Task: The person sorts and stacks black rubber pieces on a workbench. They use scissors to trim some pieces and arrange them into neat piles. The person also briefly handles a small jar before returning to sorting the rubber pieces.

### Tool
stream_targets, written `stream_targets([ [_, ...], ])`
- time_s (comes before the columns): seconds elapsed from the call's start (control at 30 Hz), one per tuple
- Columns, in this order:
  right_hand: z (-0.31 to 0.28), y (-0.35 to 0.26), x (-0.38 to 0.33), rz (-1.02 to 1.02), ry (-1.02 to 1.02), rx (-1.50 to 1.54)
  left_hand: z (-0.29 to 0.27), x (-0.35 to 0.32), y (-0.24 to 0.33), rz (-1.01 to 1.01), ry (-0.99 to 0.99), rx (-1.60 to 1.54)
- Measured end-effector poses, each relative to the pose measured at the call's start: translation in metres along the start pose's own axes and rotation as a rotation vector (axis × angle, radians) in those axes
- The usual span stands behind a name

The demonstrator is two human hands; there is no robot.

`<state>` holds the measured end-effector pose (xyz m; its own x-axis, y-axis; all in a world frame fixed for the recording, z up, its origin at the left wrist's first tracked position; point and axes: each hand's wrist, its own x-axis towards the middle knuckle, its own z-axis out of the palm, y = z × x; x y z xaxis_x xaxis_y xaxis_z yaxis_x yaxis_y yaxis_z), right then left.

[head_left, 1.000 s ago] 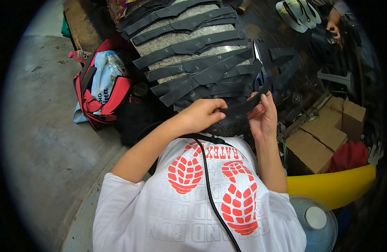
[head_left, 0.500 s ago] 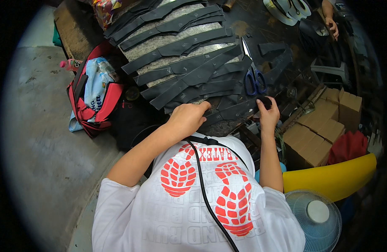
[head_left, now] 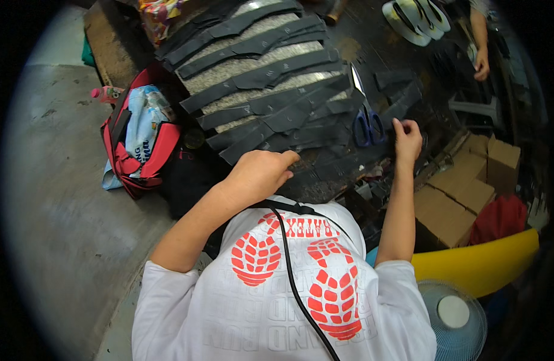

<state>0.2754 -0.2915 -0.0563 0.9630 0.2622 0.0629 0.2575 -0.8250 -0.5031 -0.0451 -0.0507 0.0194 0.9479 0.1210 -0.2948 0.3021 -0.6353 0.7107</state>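
Several long black strips (head_left: 262, 78), bent at mid-length and bearing pale marks, lie overlapping across a speckled slab. My left hand (head_left: 256, 174) is at the near edge of the dark worktop, fingers curled, index finger forward; what its fingers grip, if anything, is hidden. Dim dark strip material (head_left: 340, 165) lies to the right of this hand. My right hand (head_left: 408, 141) is farther right, thumb and fingertips pinched together; what is between them cannot be made out. Scissors (head_left: 368, 123) with blue handles lie just left of it, blades pointing away. Black offcuts (head_left: 403, 96) lie beyond its fingertips.
Cardboard boxes (head_left: 454, 186), a yellow curved sheet (head_left: 475, 262) and a fan (head_left: 454, 313) stand at right. A red bag (head_left: 162, 147) is at left. White flip-flops (head_left: 415, 21) lie at the far right, near another person's hand (head_left: 481, 65).
My right hand has moved right and away from me, off the near strip, its fingers coming closer together. My left hand has barely shifted. The other person's hand has come nearer.
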Motion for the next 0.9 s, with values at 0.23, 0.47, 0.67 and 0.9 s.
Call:
stream_targets([
  [0.23, -0.033, -0.048, -0.005, 0.265, -0.123, 1.032, -0.011, 0.012, -0.005, 0.002, 0.189, -0.381],
  [0.47, -0.015, -0.117, -0.061, 0.342, -0.404, 1.205, -0.003, 0.043, -0.003, -0.077, 0.22, -0.764],
  [0.67, 0.003, -0.129, -0.092, 0.357, -0.533, 1.179, 0.01, 0.069, 0.004, -0.176, 0.118, -1.183],
  [0.9, 0.004, -0.117, -0.081, 0.431, -0.421, 1.202, 0.007, 0.062, -0.002, -0.207, -0.067, -1.042],
])
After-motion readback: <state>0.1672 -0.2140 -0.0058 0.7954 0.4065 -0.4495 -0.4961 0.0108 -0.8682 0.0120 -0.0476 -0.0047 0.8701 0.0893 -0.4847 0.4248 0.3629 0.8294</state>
